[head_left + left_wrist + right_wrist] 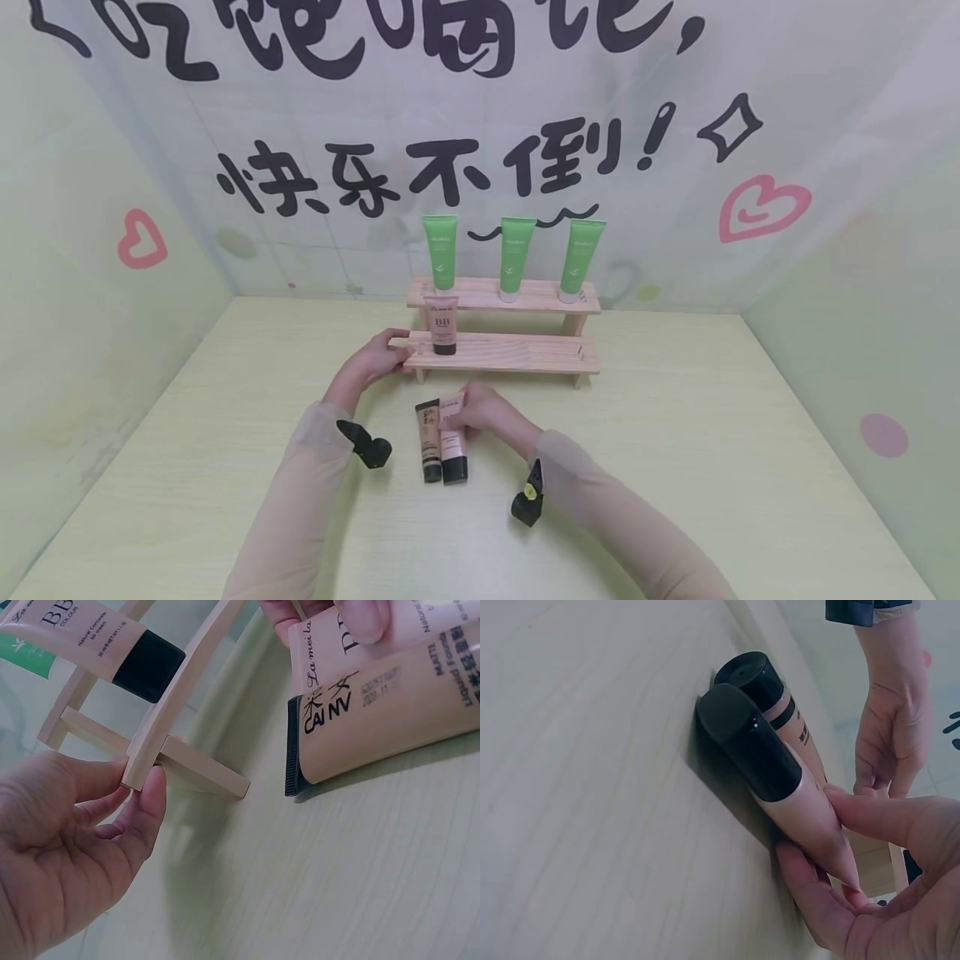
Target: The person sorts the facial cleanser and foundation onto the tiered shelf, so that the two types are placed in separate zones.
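My left hand (375, 358) pinches the left end of the lower step of a two-step wooden stand (517, 354); in the left wrist view thumb and fingers close around the board's end. My right hand (486, 408) grips a pink BB cream tube (453, 450) with a black cap, thumb on one side and fingers on the other. Beside it on the table lies a tan liquid foundation tube (429, 435), its black cap towards me. Another pink BB cream tube (444, 323) stands cap-down on the lower step, near my left hand.
Three green tubes stand on the upper step: a left one (442, 254), a middle one (516, 257) and a right one (580, 257). Behind the pale wood table (675, 467) rises a printed backdrop (360, 250), with side panels left and right.
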Available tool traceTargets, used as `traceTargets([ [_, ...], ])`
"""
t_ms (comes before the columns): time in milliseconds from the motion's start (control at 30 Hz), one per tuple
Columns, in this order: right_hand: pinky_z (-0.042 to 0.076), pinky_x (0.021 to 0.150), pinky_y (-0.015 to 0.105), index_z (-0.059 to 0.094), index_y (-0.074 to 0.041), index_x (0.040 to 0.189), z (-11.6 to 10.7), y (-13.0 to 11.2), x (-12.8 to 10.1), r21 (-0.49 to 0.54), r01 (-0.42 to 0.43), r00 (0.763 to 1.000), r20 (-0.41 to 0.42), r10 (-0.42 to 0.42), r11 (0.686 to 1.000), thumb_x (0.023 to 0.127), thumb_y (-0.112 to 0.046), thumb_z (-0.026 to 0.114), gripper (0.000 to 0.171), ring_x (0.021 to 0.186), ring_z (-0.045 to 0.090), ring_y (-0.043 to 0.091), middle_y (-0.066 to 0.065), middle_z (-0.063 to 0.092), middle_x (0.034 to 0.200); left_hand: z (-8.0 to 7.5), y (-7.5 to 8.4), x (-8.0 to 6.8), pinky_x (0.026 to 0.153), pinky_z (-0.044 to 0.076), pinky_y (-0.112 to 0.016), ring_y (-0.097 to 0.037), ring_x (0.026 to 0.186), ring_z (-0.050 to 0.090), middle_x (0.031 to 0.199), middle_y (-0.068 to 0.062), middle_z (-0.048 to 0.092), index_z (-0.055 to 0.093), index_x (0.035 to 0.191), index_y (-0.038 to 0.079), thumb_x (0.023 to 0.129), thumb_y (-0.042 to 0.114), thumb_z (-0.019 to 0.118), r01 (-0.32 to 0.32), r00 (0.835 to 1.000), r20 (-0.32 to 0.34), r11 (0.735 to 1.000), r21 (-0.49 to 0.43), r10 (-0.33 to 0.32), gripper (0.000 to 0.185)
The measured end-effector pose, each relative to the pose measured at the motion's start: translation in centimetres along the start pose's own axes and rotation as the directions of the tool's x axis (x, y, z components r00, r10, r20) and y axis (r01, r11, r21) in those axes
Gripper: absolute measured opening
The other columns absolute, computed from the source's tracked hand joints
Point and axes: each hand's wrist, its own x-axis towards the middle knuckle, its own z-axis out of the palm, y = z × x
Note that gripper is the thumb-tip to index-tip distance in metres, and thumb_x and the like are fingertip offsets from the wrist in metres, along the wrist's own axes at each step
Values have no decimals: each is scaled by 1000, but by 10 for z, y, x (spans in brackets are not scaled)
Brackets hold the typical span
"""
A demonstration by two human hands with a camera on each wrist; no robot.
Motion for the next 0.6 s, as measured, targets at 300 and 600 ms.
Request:
traceTargets([
  [300,57,65,30,47,8,116,-4,8,2,96,-18,1000,19,17,995,73,-9,76,55,72,67,22,19,66,96,2,2,-1,81,51,-27,-9,75,57,129,-24,47,22,146,7,99,15,42,11,1000,-14,1000,11,-11,51],
  [600,57,69,30,57,7,110,-15,8,-1,136,-8,999,49,1,991,75,-10,75,43,72,66,20,18,67,95,1,1,-1,83,51,-27,-8,74,57,129,-23,47,21,147,7,100,16,42,4,1000,-12,1000,15,-4,52],
])
